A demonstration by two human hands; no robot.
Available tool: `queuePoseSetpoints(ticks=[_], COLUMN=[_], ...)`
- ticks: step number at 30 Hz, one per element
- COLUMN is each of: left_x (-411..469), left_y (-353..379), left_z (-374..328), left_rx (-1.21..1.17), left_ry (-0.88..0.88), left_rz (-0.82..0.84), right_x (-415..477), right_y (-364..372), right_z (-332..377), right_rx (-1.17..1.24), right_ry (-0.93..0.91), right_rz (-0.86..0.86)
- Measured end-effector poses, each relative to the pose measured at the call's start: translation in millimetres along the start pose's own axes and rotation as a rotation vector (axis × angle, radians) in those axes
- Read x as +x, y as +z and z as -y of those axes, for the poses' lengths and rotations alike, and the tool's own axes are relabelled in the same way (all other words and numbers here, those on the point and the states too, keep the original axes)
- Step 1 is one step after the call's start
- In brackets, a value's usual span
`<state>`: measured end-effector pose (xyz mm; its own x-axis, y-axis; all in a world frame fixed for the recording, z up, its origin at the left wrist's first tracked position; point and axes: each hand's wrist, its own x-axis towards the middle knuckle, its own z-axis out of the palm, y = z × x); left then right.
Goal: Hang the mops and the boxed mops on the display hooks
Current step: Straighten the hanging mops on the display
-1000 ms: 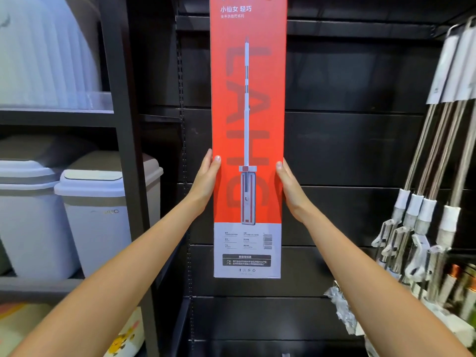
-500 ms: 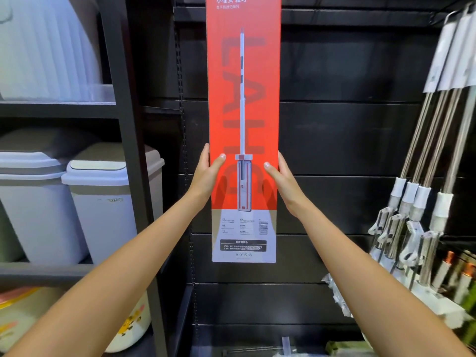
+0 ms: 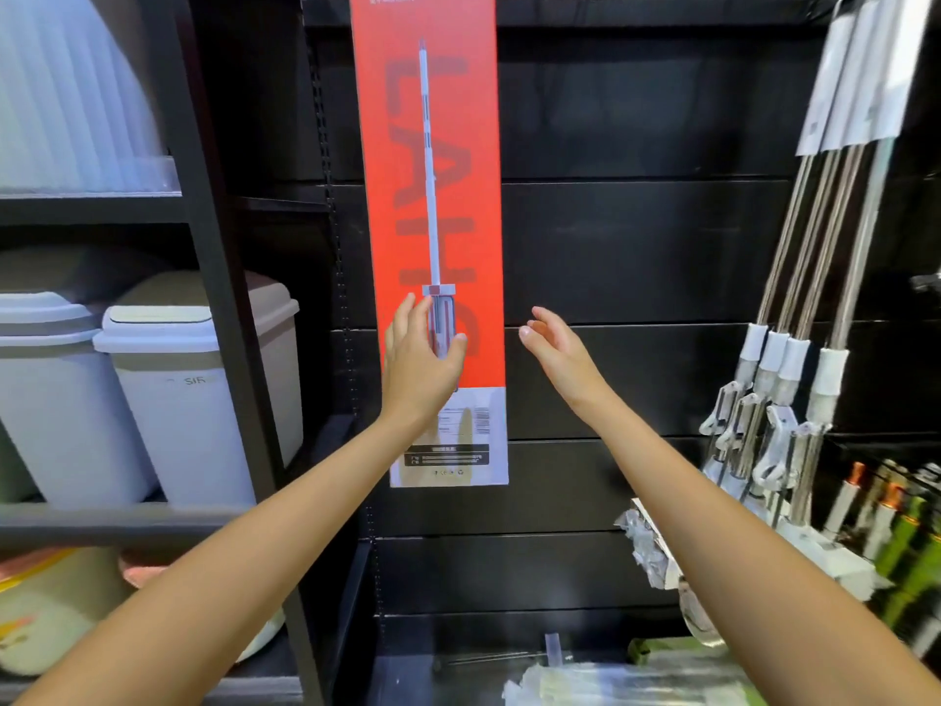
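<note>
A tall orange boxed mop (image 3: 448, 160) hangs upright against the black slat wall (image 3: 636, 247); its top runs out of view, so the hook is hidden. My left hand (image 3: 420, 356) is in front of the box's lower part with fingers spread, apparently off it. My right hand (image 3: 557, 349) is open just right of the box's edge, not touching it. Several metal-handled mops (image 3: 809, 277) with white collars hang at the right.
A black shelf post (image 3: 214, 298) stands left of the box. Lidded white bins (image 3: 198, 379) fill the left shelves. Wrapped mop heads and green packs (image 3: 911, 547) sit low at the right, and plastic-wrapped goods (image 3: 611, 680) lie on the bottom ledge.
Both hands have let go of the box's sides and drawn back with fingers apart. The box now stays up by itself, a little higher in view.
</note>
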<state>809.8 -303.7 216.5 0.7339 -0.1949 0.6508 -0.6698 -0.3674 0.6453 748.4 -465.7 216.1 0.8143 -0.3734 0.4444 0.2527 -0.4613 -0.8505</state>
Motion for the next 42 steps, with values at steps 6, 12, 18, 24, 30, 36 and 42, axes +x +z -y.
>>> queuePoseSetpoints(ticks=[6, 12, 18, 24, 30, 36, 42], left_x=[-20.4, -49.1, -88.2, -132.7, -165.4, -190.3, -207.7], left_y=[36.4, 84.8, 143.3, 204.8, 272.9, 363.8, 456.2], left_z=[-42.0, -98.8, -147.9, -177.5, -184.0, -165.8, -127.0], left_rx=[0.328, 0.732, 0.908, 0.884, 0.806, 0.691, 0.622], left_ry=[0.111, 0.211, 0.246, 0.267, 0.306, 0.248, 0.120], left_rz=[0.109, 0.242, 0.376, 0.501, 0.605, 0.748, 0.894], right_x=[-21.4, -47.3, -78.5, -117.7, -143.3, -151.1, -140.6], right_y=[-67.9, -155.1, -228.9, -288.0, -340.4, -388.5, -419.4], right_z=[-15.7, -33.3, -57.9, -93.4, -143.3, -219.4, -309.7], right_rx=[-0.480, -1.054, -1.292, -1.231, -1.156, -1.161, -1.107], right_ry=[-0.036, -0.128, -0.174, -0.104, 0.050, 0.209, 0.397], right_rz=[-0.030, 0.051, 0.145, 0.162, 0.190, 0.220, 0.303])
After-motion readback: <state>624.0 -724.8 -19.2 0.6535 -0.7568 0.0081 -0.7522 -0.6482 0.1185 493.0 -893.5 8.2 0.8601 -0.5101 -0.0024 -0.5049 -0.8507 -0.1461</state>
